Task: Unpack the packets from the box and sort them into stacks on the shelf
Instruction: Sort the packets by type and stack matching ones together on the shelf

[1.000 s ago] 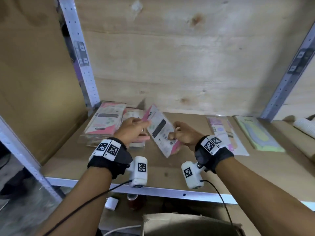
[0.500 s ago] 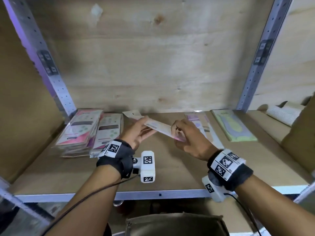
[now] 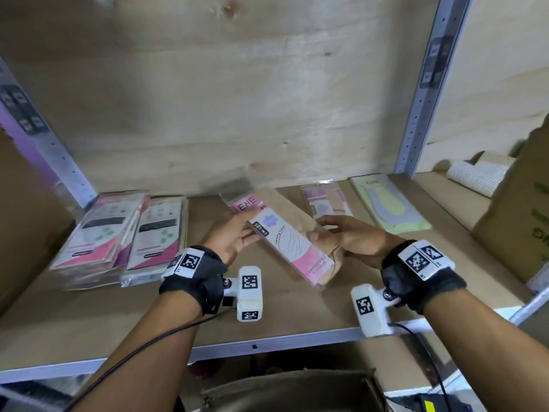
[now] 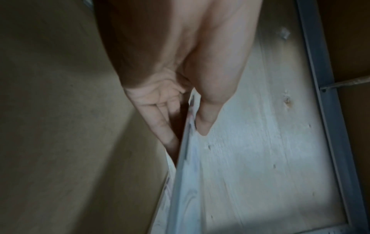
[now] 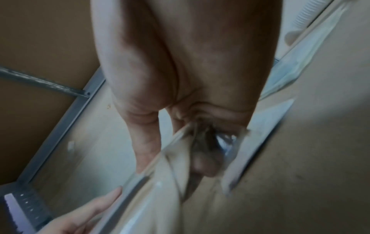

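With the pink packet (image 3: 285, 242) pinched by left hand (image 3: 231, 242) and right hand (image 3: 347, 239) above the shelf (image 3: 89, 316), match its print, then lay it flat on the like stack (image 3: 325, 200).

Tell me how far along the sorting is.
Done: two pink stacks at the shelf's left, a pink-and-tan packet and a green packet at right. In hand: left hand and right hand hold a pink ENE packet, unplaced. The box's contents are hidden.
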